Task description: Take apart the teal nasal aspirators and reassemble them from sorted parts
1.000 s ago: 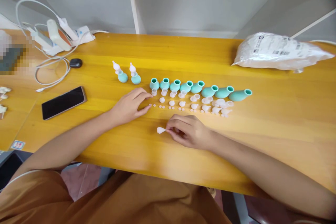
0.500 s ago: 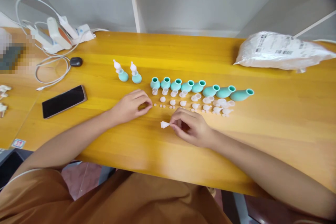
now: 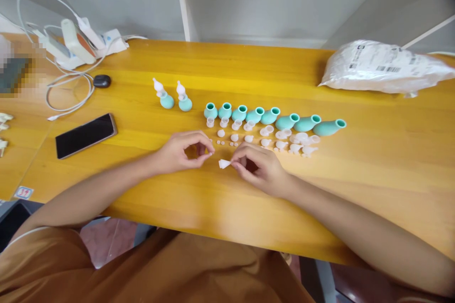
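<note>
My right hand point(image 3: 259, 166) pinches a small white cone-shaped nozzle point(image 3: 224, 164) by its narrow end, wide end toward the left. Facing it, my left hand point(image 3: 190, 151) is closed thumb to fingertip; a tiny pale bit may be between them, too small to name. Beyond my hands, several teal rubber bulbs point(image 3: 255, 115) lie in a row, mouths up or tilted right. In front of them are rows of clear collars point(image 3: 237, 125), white nozzle pieces point(image 3: 249, 138) and tiny white discs point(image 3: 220, 142); my right hand hides some discs.
Two assembled teal-and-white bulb pieces point(image 3: 185, 103) stand to the left of the row. A phone point(image 3: 86, 135), a black mouse-like object point(image 3: 102, 81) and a white cable with a power strip point(image 3: 113, 41) are farther left. A plastic parcel point(image 3: 380, 68) lies at the back right.
My left hand has moved right and toward me, from beside the tiny discs to close by the nozzle. My right hand still holds the nozzle, slightly raised.
</note>
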A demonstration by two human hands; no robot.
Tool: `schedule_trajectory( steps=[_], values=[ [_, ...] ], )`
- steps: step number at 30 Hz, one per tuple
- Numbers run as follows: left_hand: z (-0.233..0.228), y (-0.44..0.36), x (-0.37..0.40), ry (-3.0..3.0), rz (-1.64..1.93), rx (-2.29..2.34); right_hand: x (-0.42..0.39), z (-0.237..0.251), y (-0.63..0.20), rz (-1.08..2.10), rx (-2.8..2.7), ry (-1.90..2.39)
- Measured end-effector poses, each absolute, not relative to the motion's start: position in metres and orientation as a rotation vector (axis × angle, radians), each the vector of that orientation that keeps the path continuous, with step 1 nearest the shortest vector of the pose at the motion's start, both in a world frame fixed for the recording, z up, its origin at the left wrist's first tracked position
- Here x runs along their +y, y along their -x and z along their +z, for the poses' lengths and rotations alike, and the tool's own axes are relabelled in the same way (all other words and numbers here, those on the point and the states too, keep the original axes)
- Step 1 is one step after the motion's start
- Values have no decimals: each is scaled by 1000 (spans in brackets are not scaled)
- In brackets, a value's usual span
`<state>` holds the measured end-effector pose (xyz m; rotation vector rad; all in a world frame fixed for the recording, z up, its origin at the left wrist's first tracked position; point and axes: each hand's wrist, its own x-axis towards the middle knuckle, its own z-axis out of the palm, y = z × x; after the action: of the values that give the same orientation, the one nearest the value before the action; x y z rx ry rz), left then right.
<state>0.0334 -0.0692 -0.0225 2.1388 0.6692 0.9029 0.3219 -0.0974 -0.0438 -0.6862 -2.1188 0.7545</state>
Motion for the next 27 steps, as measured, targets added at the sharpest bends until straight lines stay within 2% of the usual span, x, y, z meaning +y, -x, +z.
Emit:
schedule_trajectory(
  steps=[10,19,27],
  values=[
    [-23,-51,-101,-1693,1051,709,-104,-36,-321,763,-2041,664],
    [-15,-48,-95,-1863,1085,570,-113,-44,-313,1384,-1718,795],
    [-17,-47,-93,-1839,1035,609,-109,-44,-314,1419,-1682,819]
  ],
)
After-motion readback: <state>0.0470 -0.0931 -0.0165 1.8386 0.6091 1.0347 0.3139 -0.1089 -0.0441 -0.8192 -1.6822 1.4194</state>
